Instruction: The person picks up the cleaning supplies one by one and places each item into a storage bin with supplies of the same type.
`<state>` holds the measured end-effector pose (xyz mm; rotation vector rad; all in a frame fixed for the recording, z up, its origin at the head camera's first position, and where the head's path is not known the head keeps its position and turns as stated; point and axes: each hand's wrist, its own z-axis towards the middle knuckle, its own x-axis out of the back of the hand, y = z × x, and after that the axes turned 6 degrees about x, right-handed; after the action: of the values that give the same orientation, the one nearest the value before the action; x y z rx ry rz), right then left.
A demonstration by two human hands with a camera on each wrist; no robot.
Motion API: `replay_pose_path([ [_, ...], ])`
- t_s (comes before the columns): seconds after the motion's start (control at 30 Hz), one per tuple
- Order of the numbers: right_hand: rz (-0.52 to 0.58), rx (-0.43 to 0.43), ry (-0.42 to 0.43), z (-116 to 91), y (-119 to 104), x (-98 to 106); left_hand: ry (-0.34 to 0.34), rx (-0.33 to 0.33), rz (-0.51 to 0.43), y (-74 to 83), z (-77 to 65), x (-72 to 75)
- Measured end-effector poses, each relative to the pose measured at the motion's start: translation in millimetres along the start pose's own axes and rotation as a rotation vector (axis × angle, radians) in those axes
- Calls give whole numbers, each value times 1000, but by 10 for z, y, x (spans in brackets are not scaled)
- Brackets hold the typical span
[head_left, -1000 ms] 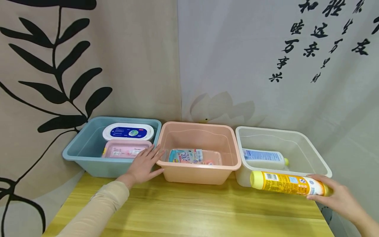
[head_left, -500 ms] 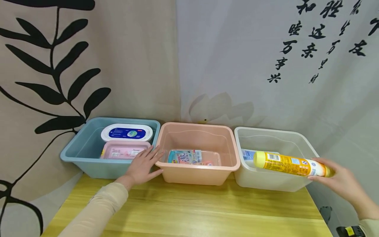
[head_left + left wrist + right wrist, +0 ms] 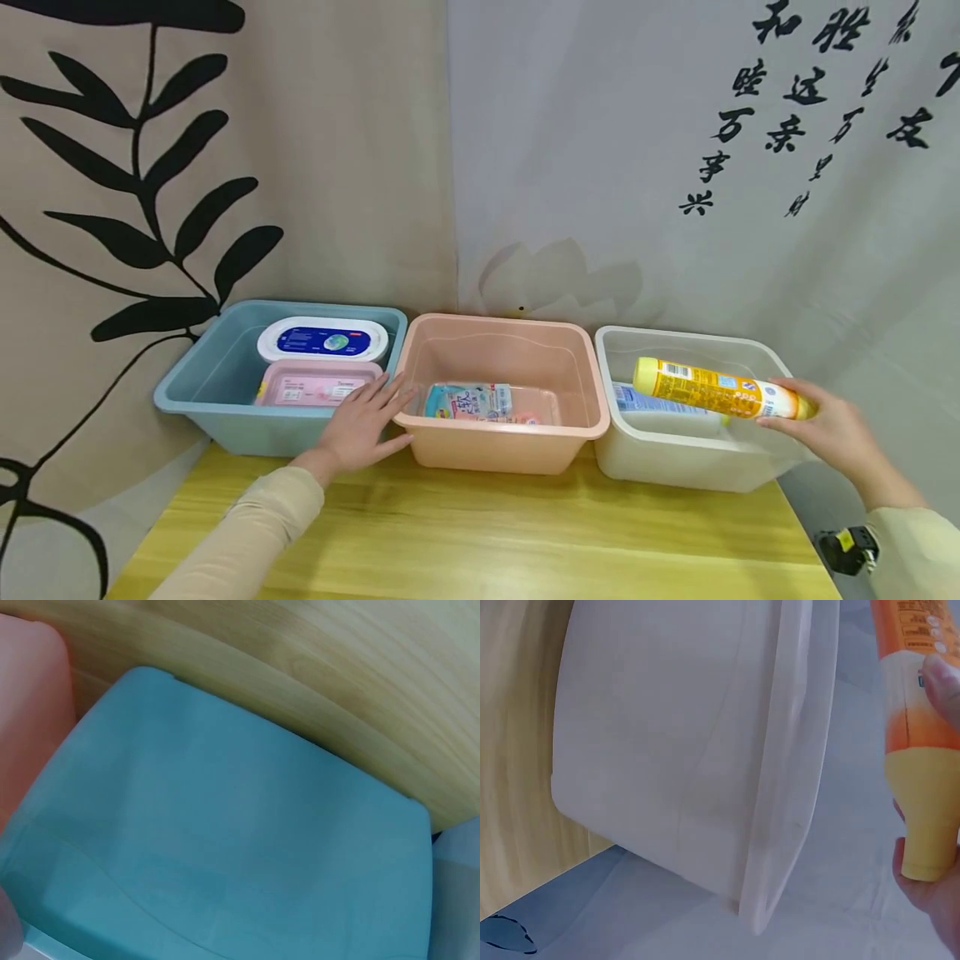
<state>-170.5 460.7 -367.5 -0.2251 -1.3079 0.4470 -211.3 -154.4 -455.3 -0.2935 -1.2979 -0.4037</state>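
Observation:
My right hand [image 3: 832,429] grips the narrow end of a yellow bottle [image 3: 705,388] with an orange-and-white label. The bottle lies nearly level above the opening of the off-white bin [image 3: 675,462]. Its tapered yellow end [image 3: 922,802] shows in the right wrist view. Inside that bin, a white bottle with a blue label [image 3: 652,402] is partly covered by the yellow one. My left hand [image 3: 360,429], fingers spread, rests at the neighbouring rims of the blue bin [image 3: 247,429] and the pink bin [image 3: 495,450], holding nothing.
In the blue bin lie a white oval tub [image 3: 324,339] and a pink box [image 3: 318,383]. A blue packet [image 3: 471,402] lies in the pink bin. The bins stand side by side on a wooden table [image 3: 480,533], with a printed curtain [image 3: 360,167] behind.
My right hand has lifted the yellow bottle from in front of the off-white bin up and back over its opening. The left hand has stayed in place.

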Motion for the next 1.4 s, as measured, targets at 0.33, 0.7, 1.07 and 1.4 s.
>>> replay_pose_path([
  [0.33,-102,95,-22,243,78,-122,12,-18,6,53,-26,-35],
  [0.7,-172,111,-97,429,119,-264,26,-30,22,73,-24,-49],
  [1.07,-167,160,-166,631,122,-394,48,-25,27,59,-17,-10],
  [1.4,-177,230,-223,882,69,-408,43,-7,37,18,-28,7],
])
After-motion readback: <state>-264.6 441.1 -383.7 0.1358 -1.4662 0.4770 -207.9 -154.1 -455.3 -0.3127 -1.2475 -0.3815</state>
